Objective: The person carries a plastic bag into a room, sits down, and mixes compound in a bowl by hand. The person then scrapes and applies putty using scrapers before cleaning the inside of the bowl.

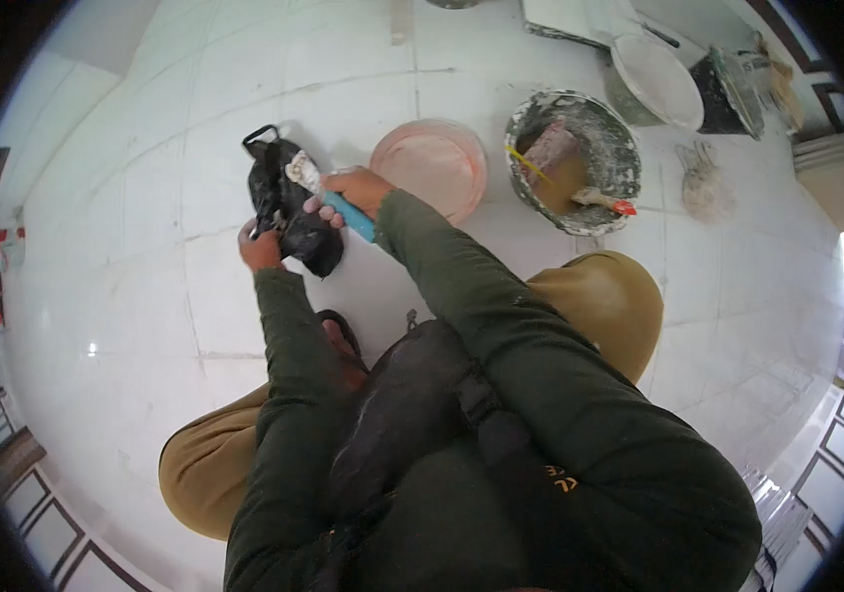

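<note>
My right hand (361, 189) is closed around a tool with a blue handle (351, 217). The tool's far end (302, 173) is coated in white material, so its exact kind cannot be made out. It is held over a black plastic bag (306, 229) lying on the tiled floor, a loop of the bag standing up at its far end. At the bag's near left side, my left hand (262, 247) grips a gathered part of the plastic, with some of its fingers hidden. Just right of the bag sits a round pinkish basin (432, 163) with pale residue inside.
A plaster-smeared bucket (629, 148) holds murky water, a block-like sponge or cloth, a yellow stick and a red-tipped brush-like tool. Farther right are a white-topped tub (657, 79) and a powdery clump (703, 187) on the floor. My bent knees flank the work area.
</note>
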`<state>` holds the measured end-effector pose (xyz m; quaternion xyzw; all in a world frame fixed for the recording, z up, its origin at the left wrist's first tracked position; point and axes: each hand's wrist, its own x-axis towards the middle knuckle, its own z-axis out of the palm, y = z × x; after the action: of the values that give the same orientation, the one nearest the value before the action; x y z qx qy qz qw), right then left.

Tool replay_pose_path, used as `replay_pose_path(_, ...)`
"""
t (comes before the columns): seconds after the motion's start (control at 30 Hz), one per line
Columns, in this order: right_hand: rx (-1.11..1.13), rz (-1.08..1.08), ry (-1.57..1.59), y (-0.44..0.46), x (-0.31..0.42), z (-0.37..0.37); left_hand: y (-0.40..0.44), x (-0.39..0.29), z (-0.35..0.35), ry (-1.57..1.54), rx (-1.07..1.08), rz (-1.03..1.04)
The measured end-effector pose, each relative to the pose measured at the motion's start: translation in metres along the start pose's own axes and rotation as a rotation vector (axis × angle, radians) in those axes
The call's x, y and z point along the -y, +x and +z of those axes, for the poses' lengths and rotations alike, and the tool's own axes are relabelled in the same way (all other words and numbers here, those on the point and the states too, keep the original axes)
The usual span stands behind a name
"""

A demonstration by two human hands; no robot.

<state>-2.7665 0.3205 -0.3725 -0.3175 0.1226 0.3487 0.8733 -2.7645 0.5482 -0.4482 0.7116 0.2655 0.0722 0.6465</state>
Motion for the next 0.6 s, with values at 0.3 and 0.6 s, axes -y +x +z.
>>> replay_pose_path(0.3, -0.050, 0.072, -0.147, 0.011, -0.004, -0.010, -0.020, -0.034, 0.009, -0.131, 0.392, -0.104)
replay_pose_path(0.6, -0.124, -0.030, -0.317, 0.018, -0.006, -0.007, -0.038, -0.056, 0.022, -0.252, 0.588, -0.052)
